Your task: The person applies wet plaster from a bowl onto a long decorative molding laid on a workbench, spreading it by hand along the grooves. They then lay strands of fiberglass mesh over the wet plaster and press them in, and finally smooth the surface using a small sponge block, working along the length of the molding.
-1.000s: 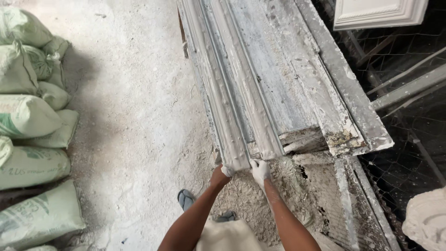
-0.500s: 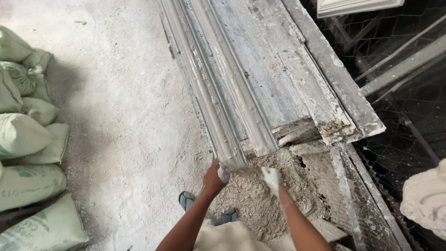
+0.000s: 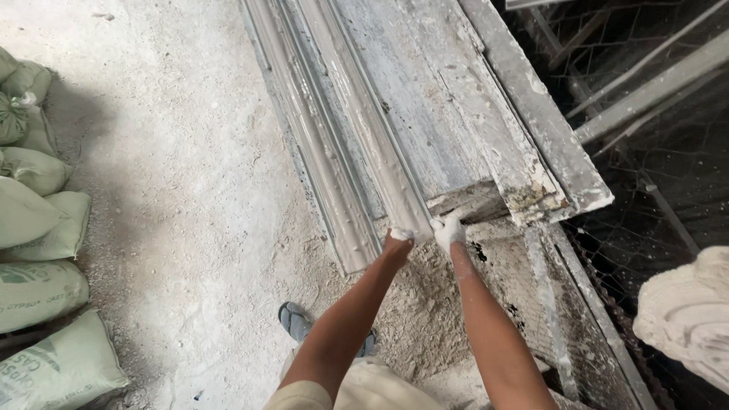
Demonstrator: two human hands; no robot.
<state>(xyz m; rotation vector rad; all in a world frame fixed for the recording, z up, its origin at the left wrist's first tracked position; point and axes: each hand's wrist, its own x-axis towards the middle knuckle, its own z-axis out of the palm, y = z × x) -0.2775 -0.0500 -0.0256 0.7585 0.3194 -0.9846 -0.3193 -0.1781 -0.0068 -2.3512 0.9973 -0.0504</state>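
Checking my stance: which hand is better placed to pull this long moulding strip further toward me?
Probably right: right hand wraps the strip end; left hand only touches its corner.

pale green sacks (image 3: 38,228) lie stacked along the left edge of the dusty floor, plump and pillow-shaped, their woven skins greyed with powder. the nearest sack (image 3: 57,368), at the lower left corner, carries dark green printing on its side, as does the one above it (image 3: 38,292). the upper sacks (image 3: 23,99) are crumpled and partly cut off by the frame.
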